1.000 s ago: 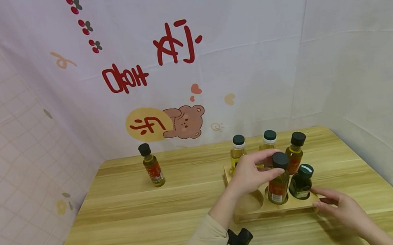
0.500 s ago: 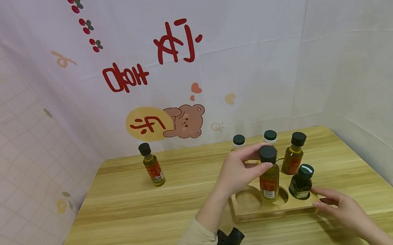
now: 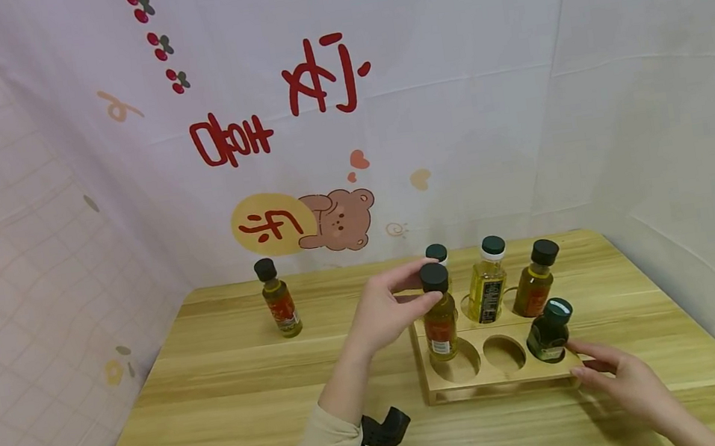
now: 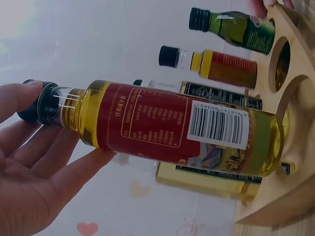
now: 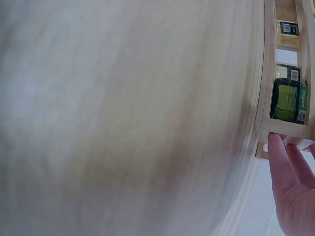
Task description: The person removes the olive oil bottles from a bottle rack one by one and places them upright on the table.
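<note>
In the head view my left hand point(image 3: 385, 310) pinches the black cap of a small oil bottle point(image 3: 441, 329) with a red label. The bottle is upright, over the front-left hole of a stepped wooden rack point(image 3: 507, 377). In the left wrist view, thumb and fingers point(image 4: 93, 167) lie around the cap and neck, and the label's barcode shows. My right hand point(image 3: 622, 380) holds the rack's right end, near a dark green bottle point(image 3: 547, 337) in the front-right hole. The front-middle hole has no bottle in it.
The rack's back row bears two yellow oil bottles with green caps, one point(image 3: 487, 289) in the middle, and a red-labelled bottle point(image 3: 534, 286) at right. Another red-labelled bottle point(image 3: 281, 304) stands alone at the table's back left. A printed cloth point(image 3: 453, 127) hangs behind the table point(image 3: 232, 405).
My left hand has lifted the red-labelled bottle out of the front-middle hole and carried it left, over the front-left hole. My right hand has stayed at the rack's end.
</note>
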`<state>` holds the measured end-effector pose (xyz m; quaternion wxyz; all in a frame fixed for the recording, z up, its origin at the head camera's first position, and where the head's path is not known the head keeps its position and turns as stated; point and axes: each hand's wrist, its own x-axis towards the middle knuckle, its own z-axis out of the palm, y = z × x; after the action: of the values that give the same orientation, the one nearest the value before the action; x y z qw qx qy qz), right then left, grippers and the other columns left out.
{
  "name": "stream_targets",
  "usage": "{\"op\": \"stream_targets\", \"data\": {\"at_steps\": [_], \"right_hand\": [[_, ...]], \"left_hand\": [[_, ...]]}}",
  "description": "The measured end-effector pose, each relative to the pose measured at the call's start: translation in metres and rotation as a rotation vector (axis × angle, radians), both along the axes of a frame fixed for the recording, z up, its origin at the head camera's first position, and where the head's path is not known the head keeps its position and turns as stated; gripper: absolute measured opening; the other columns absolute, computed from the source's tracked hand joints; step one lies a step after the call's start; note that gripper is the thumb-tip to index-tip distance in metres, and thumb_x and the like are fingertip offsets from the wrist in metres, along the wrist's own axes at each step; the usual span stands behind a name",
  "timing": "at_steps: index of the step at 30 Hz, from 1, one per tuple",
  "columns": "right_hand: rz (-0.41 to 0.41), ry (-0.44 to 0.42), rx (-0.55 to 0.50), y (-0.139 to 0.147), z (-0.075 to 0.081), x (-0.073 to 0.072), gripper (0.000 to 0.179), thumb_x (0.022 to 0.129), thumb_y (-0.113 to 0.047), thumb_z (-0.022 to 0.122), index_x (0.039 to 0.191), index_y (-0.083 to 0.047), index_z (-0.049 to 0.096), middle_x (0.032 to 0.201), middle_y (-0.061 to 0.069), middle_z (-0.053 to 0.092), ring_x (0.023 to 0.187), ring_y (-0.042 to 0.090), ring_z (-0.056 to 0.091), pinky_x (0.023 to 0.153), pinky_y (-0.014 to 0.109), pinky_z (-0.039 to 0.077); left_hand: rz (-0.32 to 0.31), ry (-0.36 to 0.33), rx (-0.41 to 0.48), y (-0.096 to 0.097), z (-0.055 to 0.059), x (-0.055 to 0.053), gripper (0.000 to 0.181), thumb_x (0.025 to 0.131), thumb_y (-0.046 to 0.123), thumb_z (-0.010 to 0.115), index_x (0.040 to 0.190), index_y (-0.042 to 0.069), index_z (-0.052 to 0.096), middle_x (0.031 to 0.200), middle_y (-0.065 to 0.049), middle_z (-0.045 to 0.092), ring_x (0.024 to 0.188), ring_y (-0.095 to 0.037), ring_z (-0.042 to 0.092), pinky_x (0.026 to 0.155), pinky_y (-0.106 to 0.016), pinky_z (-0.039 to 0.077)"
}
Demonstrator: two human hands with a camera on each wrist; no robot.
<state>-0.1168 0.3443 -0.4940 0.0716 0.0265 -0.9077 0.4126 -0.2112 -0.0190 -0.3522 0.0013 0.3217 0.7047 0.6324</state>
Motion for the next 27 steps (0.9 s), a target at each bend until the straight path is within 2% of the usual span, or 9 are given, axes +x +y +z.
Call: {"op": "stream_targets", "data": {"at_steps": [5, 14, 20, 27], "right_hand": [[-0.005, -0.013, 0.01, 0.0, 0.001, 0.0, 0.048, 0.09, -0.017, 0.075, 0.129, 0.008, 0.061, 0.123, 0.013, 0.063, 0.09, -0.007, 0.06, 0.073, 0.018, 0.052], [-0.005, -0.047, 0.013, 0.0, 0.002, 0.001, 0.049, 0.091, -0.018, 0.074, 0.13, 0.008, 0.06, 0.129, 0.028, 0.058, 0.09, -0.007, 0.06, 0.073, 0.018, 0.052], [-0.005, -0.069, 0.007, 0.0, 0.003, 0.001, 0.05, 0.091, -0.018, 0.073, 0.131, 0.008, 0.059, 0.13, 0.029, 0.058, 0.09, -0.006, 0.06, 0.072, 0.019, 0.052], [-0.004, -0.066, 0.011, -0.001, 0.003, 0.001, 0.05, 0.092, -0.019, 0.073, 0.132, 0.008, 0.058, 0.131, 0.029, 0.057, 0.091, -0.007, 0.059, 0.073, 0.019, 0.052]], "left_hand": [[0.034, 0.001, -0.007, -0.018, -0.003, -0.005, 0.041, 0.088, 0.005, 0.075, 0.128, 0.008, 0.067, 0.112, -0.01, 0.072, 0.104, -0.03, 0.067, 0.082, -0.033, 0.057], [0.149, -0.035, -0.04, -0.047, -0.01, -0.011, 0.044, 0.087, 0.008, 0.077, 0.129, 0.01, 0.067, 0.113, -0.011, 0.071, 0.104, -0.028, 0.067, 0.082, -0.036, 0.057], [0.195, -0.02, -0.041, -0.068, -0.016, -0.014, 0.042, 0.087, 0.006, 0.076, 0.128, 0.009, 0.068, 0.11, -0.01, 0.072, 0.102, -0.027, 0.067, 0.081, -0.038, 0.057], [0.295, -0.027, -0.061, -0.095, -0.027, -0.02, 0.042, 0.085, 0.008, 0.078, 0.126, 0.009, 0.069, 0.107, -0.01, 0.072, 0.1, -0.024, 0.068, 0.08, -0.038, 0.055]]}}
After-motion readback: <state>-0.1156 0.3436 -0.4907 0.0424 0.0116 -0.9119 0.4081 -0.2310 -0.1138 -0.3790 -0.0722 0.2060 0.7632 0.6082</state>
